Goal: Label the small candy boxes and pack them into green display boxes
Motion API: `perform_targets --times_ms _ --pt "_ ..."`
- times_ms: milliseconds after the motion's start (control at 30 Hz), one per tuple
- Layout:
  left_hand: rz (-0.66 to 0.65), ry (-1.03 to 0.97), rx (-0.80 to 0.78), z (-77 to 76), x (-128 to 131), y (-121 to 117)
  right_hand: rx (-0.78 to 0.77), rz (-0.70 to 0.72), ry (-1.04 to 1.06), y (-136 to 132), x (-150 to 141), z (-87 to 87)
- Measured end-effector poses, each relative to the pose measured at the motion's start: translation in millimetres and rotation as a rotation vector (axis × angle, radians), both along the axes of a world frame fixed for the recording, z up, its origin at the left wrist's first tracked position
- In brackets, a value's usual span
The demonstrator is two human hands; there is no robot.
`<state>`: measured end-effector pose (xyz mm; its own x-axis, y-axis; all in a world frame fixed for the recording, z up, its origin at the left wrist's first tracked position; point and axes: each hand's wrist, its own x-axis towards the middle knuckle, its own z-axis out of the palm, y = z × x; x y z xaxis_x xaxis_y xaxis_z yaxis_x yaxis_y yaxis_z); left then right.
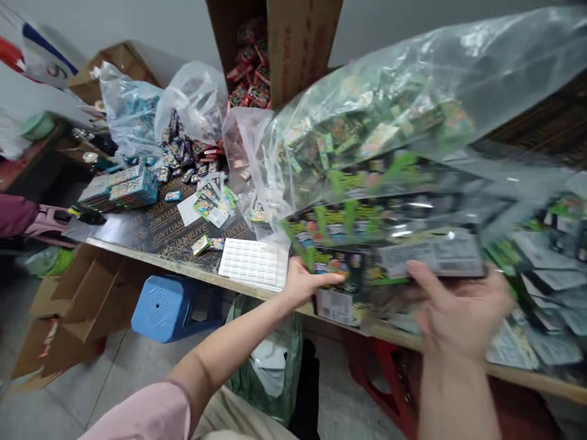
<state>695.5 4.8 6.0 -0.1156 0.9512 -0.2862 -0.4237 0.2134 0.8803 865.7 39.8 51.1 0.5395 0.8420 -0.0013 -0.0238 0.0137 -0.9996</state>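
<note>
My left hand (305, 284) is closed on the lower left edge of a flat black-and-green printed plastic packet (355, 266), thumb on top. My right hand (458, 302) pinches a packet with a pale barcode label (433, 256), its thumb across the label; motion blurs this hand. Other flat packets (348, 217) of the same print lie overlapping just behind. Beyond them, a large clear plastic bag (367, 110) holds many small green-and-yellow packs. A sheet of white oval stickers (250, 260) lies left of my left hand at the table edge.
More flat packets (550, 275) are heaped at the right. Small dark wrapped pieces (178, 150) and stacked blue boxes (123, 186) occupy the table's left part. A carton (298, 55) with red packs stands behind. Below are a blue stool (160, 305), a green bag (293, 366) and a red stool (385, 373).
</note>
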Motion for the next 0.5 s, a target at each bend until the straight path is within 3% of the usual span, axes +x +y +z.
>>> perform_targets --times_ms 67,133,200,300,400,500 --pt "0.177 0.028 0.013 16.2 -59.2 -12.2 0.029 0.181 -0.002 -0.3 -64.6 19.6" --pt "0.352 0.059 0.003 21.2 -121.3 -26.3 0.016 0.388 0.022 2.6 -138.1 24.7" --pt "0.5 0.08 -0.018 17.4 -180.6 -39.4 0.026 0.602 0.08 10.8 -213.5 14.8" --pt "0.692 0.081 -0.057 4.1 -254.4 -43.0 -0.028 0.795 0.108 37.8 -310.5 -16.9" --pt "0.772 0.086 -0.111 -11.7 -302.7 -12.3 -0.091 0.919 -0.111 73.5 -359.2 -46.4" --pt "0.735 0.129 -0.201 -27.4 -324.0 38.8 -0.134 0.928 -0.65 91.8 -345.7 -61.3"
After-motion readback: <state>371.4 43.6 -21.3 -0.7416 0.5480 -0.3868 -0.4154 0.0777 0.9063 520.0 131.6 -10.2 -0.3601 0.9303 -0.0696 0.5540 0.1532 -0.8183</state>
